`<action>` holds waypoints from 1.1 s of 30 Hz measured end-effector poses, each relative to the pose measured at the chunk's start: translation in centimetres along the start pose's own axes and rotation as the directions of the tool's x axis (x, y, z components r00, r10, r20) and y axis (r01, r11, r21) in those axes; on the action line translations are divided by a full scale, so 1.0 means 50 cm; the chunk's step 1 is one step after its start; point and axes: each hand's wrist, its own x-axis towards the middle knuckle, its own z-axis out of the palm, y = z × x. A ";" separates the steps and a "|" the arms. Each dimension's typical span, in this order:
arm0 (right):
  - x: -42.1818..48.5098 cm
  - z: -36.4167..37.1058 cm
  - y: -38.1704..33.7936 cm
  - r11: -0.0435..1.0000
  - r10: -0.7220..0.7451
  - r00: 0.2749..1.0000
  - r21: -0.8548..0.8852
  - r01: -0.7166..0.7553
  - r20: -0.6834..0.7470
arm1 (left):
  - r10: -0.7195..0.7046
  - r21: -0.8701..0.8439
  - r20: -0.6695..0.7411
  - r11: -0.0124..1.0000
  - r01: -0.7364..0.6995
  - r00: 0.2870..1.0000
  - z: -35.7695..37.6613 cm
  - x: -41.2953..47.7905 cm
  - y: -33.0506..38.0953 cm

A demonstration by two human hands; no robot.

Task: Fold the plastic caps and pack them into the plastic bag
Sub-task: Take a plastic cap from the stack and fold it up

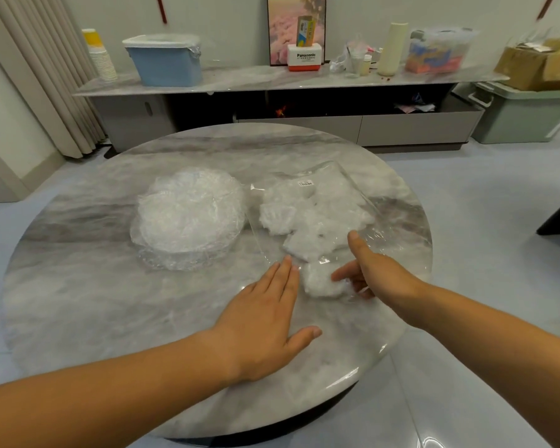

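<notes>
Folded cap (322,281) lies at the bag (382,236) mouth, toward the bench's (78,302) near right edge, just left of the right hand (380,274). That hand's index lies straight against the cap, thumb raised wide, nothing clasped. Left hand (265,318) rests flat, fingers straight, tips beside the cap. Right hand is nearer — judged push runs away from the near edge, into the bag. Unfolded stack (188,218) — toward the left edge.
</notes>
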 end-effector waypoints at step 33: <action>0.026 0.099 -0.058 0.559 0.057 0.945 0.774 -0.298 0.323 | 0.095 -0.036 0.069 0.995 -0.093 0.993 0.031 -0.021 -0.020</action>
